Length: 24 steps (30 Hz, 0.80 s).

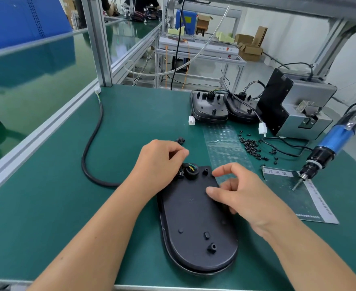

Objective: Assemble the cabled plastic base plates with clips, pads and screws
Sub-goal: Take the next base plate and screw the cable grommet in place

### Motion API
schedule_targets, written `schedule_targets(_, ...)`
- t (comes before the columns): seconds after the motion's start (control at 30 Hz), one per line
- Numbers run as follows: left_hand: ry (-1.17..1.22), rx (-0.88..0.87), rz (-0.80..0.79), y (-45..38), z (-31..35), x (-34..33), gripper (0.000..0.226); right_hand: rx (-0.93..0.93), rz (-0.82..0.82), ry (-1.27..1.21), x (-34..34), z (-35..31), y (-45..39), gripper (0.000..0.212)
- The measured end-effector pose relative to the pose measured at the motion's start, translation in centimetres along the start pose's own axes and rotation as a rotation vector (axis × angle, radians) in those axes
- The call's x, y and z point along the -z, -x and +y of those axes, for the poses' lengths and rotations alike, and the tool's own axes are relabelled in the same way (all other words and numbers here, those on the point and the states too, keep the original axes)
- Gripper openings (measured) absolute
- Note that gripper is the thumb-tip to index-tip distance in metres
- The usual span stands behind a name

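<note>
A black plastic base plate [194, 223] lies underside up in front of me, with a round cable grommet [191, 173] and coloured wires at its far end. My left hand [160, 162] is curled over the plate's far left corner, and its fingers close on a small black clip [180, 174] beside the grommet. Over the plate's right edge hovers my right hand [238, 194], thumb and forefinger apart and nothing visible between them. It is at the near end of a clear strip of pads [223, 143]. A spare clip [180, 140] lies beyond my left hand.
Two more cabled plates [209, 110] [241, 111] with white connectors stand at the back, beside a grey screw feeder [303, 114]. Loose black screws [250, 145] lie right of the strip. A blue electric screwdriver [332, 143] hangs over a printed sheet [298, 198]. A thick black cable [93, 141] curves at left.
</note>
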<state>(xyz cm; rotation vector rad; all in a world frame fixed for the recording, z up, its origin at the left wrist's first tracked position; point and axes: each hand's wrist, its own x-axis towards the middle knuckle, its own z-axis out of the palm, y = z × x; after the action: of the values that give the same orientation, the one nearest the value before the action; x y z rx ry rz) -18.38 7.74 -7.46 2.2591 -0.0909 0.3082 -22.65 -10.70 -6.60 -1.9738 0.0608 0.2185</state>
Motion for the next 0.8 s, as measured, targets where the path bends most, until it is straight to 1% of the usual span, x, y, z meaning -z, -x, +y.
schedule_targets(0.07,0.008,0.020,0.119,-0.6,-0.1,1.8,0.012,-0.004,-0.007,-0.015,0.2,0.2,-0.1,0.026)
schedule_targets(0.1,-0.038,0.052,0.191,-1.2,-0.7,2.9,0.012,-0.009,-0.009,-0.024,0.3,0.2,0.0,0.025)
schedule_targets(0.13,-0.129,0.108,0.250,-2.0,-1.7,4.2,0.018,-0.011,-0.011,-0.030,0.5,0.3,0.0,0.023)
schedule_targets(0.17,-0.267,0.195,0.276,-2.9,-2.9,5.6,0.026,-0.011,-0.012,-0.036,0.5,0.3,0.0,0.022)
schedule_targets(0.23,-0.578,0.442,0.223,-4.1,-5.3,8.0,0.038,0.001,-0.018,-0.030,0.5,0.5,0.0,0.021)
schedule_targets(0.27,-0.656,0.555,0.172,-4.2,-6.2,8.6,0.040,0.012,-0.016,-0.022,0.4,0.6,0.1,0.021)
schedule_targets(0.3,-0.669,0.631,0.142,-4.2,-6.9,8.9,0.039,0.020,-0.009,-0.014,0.4,0.7,0.1,0.021)
schedule_targets(0.33,-0.651,0.663,0.150,-4.1,-7.5,9.1,0.033,0.029,0.000,-0.011,0.4,0.7,0.0,0.021)
schedule_targets(0.37,-0.631,0.659,0.179,-4.1,-8.0,9.1,0.022,0.032,0.007,-0.007,0.4,0.7,0.0,0.021)
schedule_targets(0.4,-0.598,0.646,0.201,-4.2,-8.5,9.2,0.010,0.036,0.010,-0.001,0.3,0.7,0.0,0.021)
schedule_targets(0.43,-0.559,0.626,0.215,-4.3,-8.9,9.6,0.008,0.036,0.013,0.006,0.3,0.7,0.0,0.021)
schedule_targets(0.5,-0.462,0.621,0.217,-4.3,-9.2,10.6,0.018,0.035,0.019,0.009,0.2,0.7,0.1,0.020)
schedule_targets(0.57,-0.224,0.646,0.209,-4.1,-8.6,12.0,0.025,0.032,0.031,0.023,0.2,0.7,0.2,0.020)
schedule_targets(0.63,0.120,0.622,0.178,-3.3,-6.8,13.5,0.018,0.030,0.034,0.039,0.3,0.6,0.3,0.019)
schedule_targets(0.67,0.256,0.568,0.173,-2.7,-5.5,14.3,0.009,0.038,0.029,0.038,0.3,0.6,0.4,0.018)
schedule_targets(0.7,0.351,0.488,0.159,-2.2,-4.0,15.0,0.009,0.050,0.025,0.037,0.3,0.6,0.5,0.017)
schedule_targets(0.77,0.524,0.307,0.078,-0.6,-0.2,16.3,0.024,0.095,0.043,0.068,0.2,0.4,0.9,0.013)
schedule_targets(0.8,0.590,0.223,0.009,0.3,1.8,16.6,0.027,0.132,0.074,0.105,0.1,0.3,1.1,0.007)
